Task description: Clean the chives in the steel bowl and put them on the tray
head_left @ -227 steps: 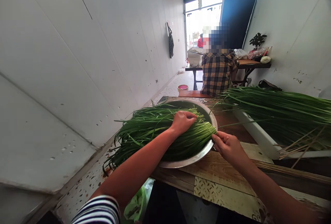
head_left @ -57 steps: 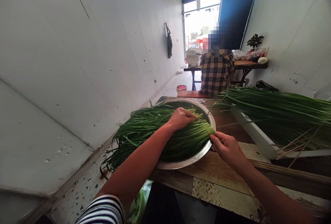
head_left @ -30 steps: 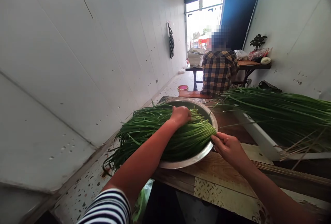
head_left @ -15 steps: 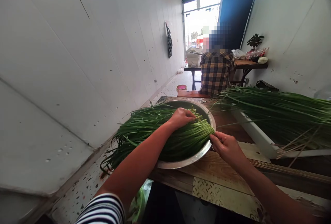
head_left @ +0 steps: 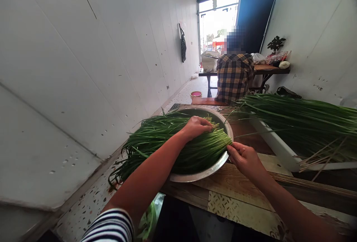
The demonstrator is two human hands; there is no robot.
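Observation:
A thick bunch of garlic chives (head_left: 195, 149) lies across a round metal basin (head_left: 195, 177), pale stem ends to the right and green leaves hanging over the left rim. My left hand (head_left: 196, 126) rests on top of the bunch, its fingers closed on stems near the cut ends. At the basin's right rim, my right hand (head_left: 243, 155) pinches the stem tips between thumb and fingers. Part of what the left fingers grip is hidden beneath them.
More long chives (head_left: 301, 117) lie to the right over a white tray (head_left: 275, 143), with thin dry stalks (head_left: 325, 156) nearby. The basin stands on a wooden-patterned table (head_left: 231, 182). Ahead, a person in a plaid shirt (head_left: 234, 76) sits at another table (head_left: 270, 70); a pink-filled bucket (head_left: 196, 95) stands on the floor.

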